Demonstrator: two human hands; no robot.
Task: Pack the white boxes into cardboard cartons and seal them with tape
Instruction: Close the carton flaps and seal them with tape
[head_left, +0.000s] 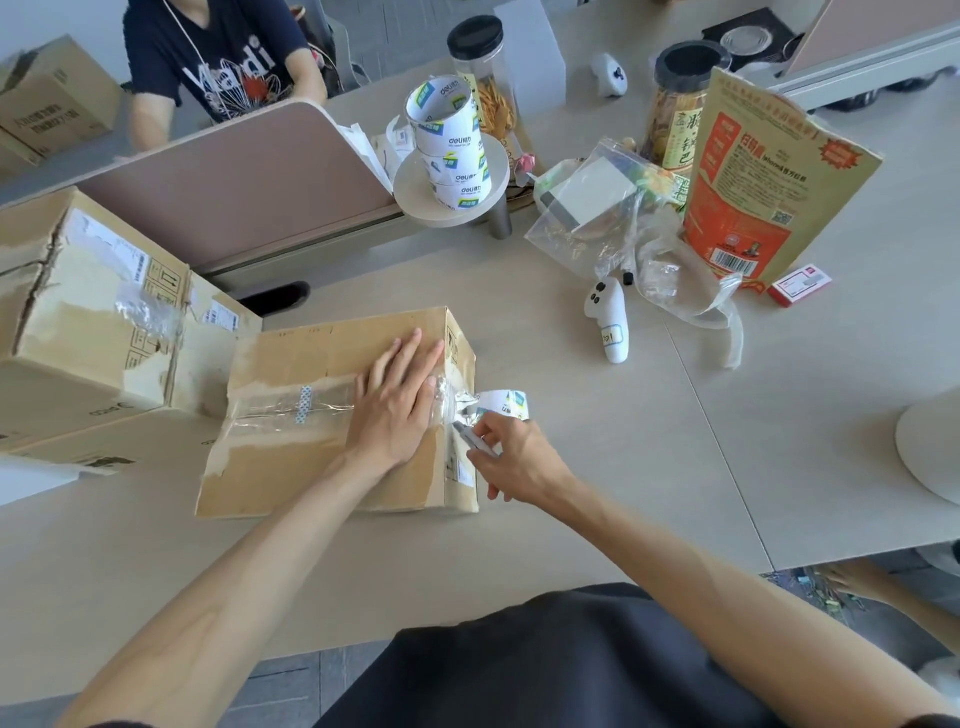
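Presses closed carton (291, 467) on table (623, 467) with left grip (395, 410), fingers straight, over taped seam. Pinches small cutter (470, 440) in right grip (519, 460) beside tape roll (506, 402) at carton's right edge.

Bright, even daylight, perhaps from the far side; shadows are soft. Glare streaks the clear tape (453, 401). Wide-angle bending near edges; slightly soft throughout.

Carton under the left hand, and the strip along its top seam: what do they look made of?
Carton: brown cardboard, matte and worn, with pale patches where the surface layer has torn away. Strip: clear plastic tape by the look, glossy; it wrinkles and throws glare, and the brown shows through.
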